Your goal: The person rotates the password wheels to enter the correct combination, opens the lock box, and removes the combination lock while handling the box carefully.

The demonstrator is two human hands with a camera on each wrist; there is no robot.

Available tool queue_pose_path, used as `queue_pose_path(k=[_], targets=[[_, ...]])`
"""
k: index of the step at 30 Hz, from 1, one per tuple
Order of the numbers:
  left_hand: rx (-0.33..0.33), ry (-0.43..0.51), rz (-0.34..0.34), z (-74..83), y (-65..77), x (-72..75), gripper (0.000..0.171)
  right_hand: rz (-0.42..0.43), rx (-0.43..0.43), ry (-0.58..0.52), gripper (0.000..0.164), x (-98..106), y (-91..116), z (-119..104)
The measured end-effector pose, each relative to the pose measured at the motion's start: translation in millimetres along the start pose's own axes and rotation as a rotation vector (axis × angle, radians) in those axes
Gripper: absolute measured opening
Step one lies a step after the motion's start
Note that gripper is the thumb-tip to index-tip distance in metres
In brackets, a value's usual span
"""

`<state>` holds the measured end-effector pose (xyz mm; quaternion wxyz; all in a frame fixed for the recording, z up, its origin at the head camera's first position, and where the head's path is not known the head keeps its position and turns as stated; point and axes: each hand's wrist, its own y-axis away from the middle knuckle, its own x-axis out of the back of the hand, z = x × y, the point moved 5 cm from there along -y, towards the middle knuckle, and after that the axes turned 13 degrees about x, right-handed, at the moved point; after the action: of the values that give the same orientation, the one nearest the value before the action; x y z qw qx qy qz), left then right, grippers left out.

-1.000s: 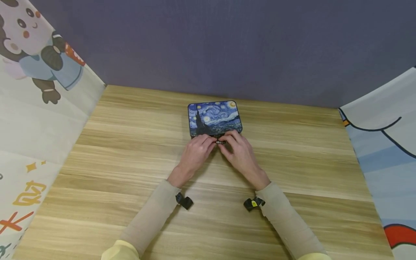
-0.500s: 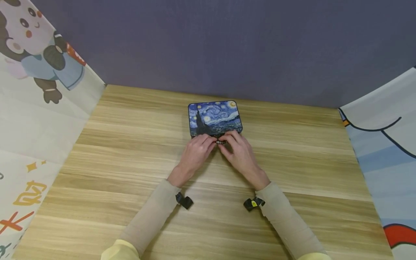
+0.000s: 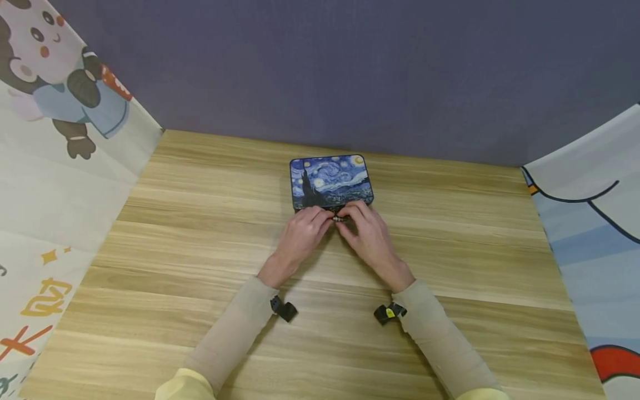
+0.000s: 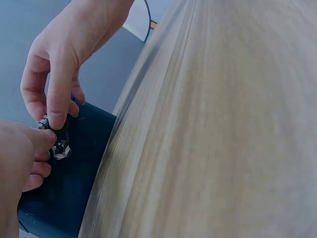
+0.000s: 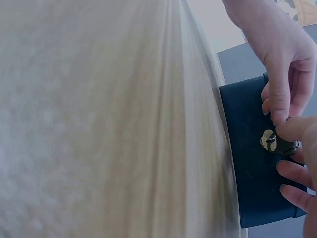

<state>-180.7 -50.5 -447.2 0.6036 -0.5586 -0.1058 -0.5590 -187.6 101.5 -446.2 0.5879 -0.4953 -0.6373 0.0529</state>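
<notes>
A box [image 3: 331,180] with a swirling blue night-sky picture on its lid lies closed near the table's back edge. On its dark front side, a shiny metal hasp [image 5: 267,140] carries a small dark padlock [image 5: 283,147]. My left hand [image 3: 301,232] pinches the padlock from the left between thumb and fingers. From the other side my right hand [image 3: 369,232] pinches it as well, the fingertips of both hands nearly meeting. The other fingers of my right hand lie along the box front in the right wrist view. Fingers partly hide the padlock's body.
The wooden table [image 3: 200,250] extends around the box on every side. Right behind its back edge rises a dark blue-grey wall [image 3: 325,72]. Printed cartoon sheets stand at the left [image 3: 50,194] and right.
</notes>
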Motion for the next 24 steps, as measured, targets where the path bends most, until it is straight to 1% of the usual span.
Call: queue_pose_path(k=[8, 24], targets=[[0.008, 0.003, -0.013, 0.3, -0.5, 0.7, 0.012, -0.002, -0.005, -0.002, 0.024, -0.2, -1.2, -0.9], [0.012, 0.002, -0.016, 0.1, -0.7, -0.4, 0.012, -0.013, -0.007, 0.004, 0.022, -0.3, -0.4, 0.8]])
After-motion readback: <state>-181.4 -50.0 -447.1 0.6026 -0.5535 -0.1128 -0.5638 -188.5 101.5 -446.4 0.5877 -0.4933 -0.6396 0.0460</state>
